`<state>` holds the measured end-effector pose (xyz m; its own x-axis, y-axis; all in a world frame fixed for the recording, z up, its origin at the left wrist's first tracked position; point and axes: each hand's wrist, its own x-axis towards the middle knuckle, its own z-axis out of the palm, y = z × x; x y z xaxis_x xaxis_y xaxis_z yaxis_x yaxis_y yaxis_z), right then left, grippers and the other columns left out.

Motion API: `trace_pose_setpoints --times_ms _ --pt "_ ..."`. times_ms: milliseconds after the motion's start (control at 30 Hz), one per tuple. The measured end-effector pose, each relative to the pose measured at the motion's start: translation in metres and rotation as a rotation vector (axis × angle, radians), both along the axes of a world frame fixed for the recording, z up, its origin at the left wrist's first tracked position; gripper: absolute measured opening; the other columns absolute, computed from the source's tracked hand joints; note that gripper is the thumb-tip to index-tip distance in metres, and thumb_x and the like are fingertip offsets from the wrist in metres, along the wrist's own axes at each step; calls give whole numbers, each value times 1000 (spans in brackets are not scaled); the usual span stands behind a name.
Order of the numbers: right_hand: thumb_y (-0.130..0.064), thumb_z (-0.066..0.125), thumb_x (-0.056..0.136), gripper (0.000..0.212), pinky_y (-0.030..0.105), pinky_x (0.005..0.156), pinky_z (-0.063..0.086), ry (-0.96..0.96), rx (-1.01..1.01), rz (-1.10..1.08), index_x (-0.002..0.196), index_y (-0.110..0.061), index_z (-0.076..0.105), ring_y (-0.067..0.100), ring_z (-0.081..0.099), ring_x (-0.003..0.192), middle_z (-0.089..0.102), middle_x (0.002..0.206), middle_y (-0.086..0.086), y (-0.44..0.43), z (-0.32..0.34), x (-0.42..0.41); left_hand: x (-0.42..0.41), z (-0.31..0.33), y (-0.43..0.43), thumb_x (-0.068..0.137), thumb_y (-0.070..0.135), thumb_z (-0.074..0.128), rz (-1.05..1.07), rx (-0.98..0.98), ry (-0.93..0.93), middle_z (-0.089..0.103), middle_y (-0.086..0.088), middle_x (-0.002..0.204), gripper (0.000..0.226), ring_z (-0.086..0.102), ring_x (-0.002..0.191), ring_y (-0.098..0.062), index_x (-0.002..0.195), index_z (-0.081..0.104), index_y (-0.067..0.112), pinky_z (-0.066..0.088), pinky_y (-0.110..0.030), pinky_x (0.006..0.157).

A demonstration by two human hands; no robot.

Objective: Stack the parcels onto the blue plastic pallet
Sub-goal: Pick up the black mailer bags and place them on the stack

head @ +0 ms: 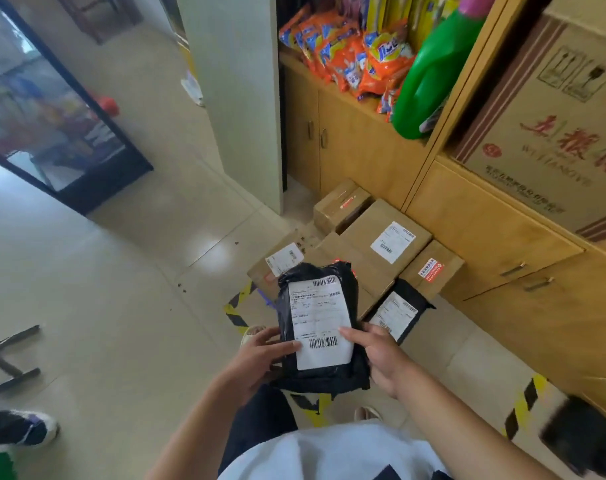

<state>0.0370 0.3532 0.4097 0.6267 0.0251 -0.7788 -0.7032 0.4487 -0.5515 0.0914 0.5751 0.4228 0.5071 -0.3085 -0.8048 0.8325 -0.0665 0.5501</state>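
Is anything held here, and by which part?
Black plastic mailer bag with white label, gripped at its near end: left hand on the left edge, right hand on the right.

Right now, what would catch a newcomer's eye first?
A black parcel with a white label, held by the left hand and right hand, at the centre. Behind it, cardboard boxes lie beside a wooden cabinet; orange packets and a green bottle sit on its shelf.

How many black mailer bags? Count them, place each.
2. One black mailer bag is held in the left hand and right hand; a second mailer bag lies beside the cardboard boxes. Others may be hidden.
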Motion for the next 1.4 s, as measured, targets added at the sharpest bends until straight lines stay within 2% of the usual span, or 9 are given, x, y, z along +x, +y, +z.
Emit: trace_pose_setpoints --times_ms 233,400,500,567,700,800,900,1033,1400 --pt "-33 71 89 30 31 70 48 315 -168 -356 110 -13 68 23 67 89 72 104 6 76 -45 93 172 -41 54 78 12 81 -288 141 40 75 -8 105 42 71 101 -30 115 62 16 58 -43 78" --pt "-33 70 91 38 42 88 48 510 -328 -312 120 -10 61 26 60 101 62 115 9 101 -86 131 275 -101 89 81 13 79 -278 342 30 68 -8 104 34 68 94 -27 104 54 17 59 -44 78" --pt "-35 73 88 47 49 101 48 591 -451 -216 126 -11 57 32 58 115 60 127 10 93 -114 160 316 -153 94 80 13 80 -282 492 30 65 -13 109 43 64 96 -32 115 54 7 55 -40 70" --pt "-35 74 87 61 39 96 47 608 -533 -163 139 -12 51 30 55 122 54 140 10 81 -138 182 338 -190 90 79 13 80 -309 559 19 65 -14 114 52 63 98 -33 123 53 6 56 -41 75" --pt "-41 79 71 62 32 86 49 561 -695 -141 126 -24 56 25 61 101 62 122 4 43 -204 231 375 -270 67 77 17 82 -454 639 -56 65 -12 122 62 65 103 -35 132 53 11 57 -49 88" --pt "-61 74 55 97 44 97 52 581 -825 -58 143 -36 42 30 57 118 50 140 7 11 -269 256 404 -332 34 77 14 82 -530 610 -105 66 -12 121 62 66 103 -34 133 55 12 55 -47 91" --pt "-52 79 73 102 53 110 37 613 -907 90 155 -41 18 35 29 143 21 160 4 -2 -307 275 425 -383 -5 77 9 82 -535 525 -122 67 -10 119 60 66 104 -32 131 57 11 54 -46 94" --pt "-48 72 82 97 52 110 34 667 -988 166 154 -49 7 35 3 151 -1 164 0 6 -344 278 436 -436 -49 75 1 81 -537 424 -97 70 -7 109 54 68 98 -30 125 62 12 56 -46 91" --pt "-51 71 85 97 54 117 28 625 -1043 195 155 -49 4 42 -2 151 -4 166 7 10 -354 274 437 -498 -89 87 3 62 -575 471 -143 70 -5 112 44 67 105 -32 128 62 17 55 -50 92"
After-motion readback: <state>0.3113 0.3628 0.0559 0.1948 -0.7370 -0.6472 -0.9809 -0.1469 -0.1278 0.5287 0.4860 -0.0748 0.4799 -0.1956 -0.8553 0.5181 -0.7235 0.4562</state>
